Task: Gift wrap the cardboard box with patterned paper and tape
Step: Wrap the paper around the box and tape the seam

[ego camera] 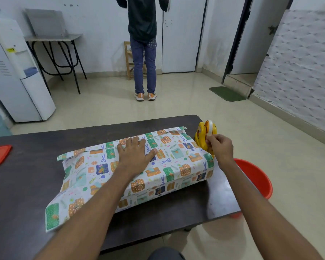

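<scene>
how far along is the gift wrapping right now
Done: patterned paper is folded over the top. In hand: the left hand presses the overlap flat while the right hand pinches tape at the yellow dispenser. Left: no tape shows on the seam, and the paper's end flaps are unfolded.

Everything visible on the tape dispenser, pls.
The tape dispenser is yellow, plastic-looking, upright on the dark table near its far right corner, close beside the right end of the patterned paper. A pale roll of tape sits in its top. The right hand pinches at its front, seemingly the tape end, and hides its lower part.
</scene>
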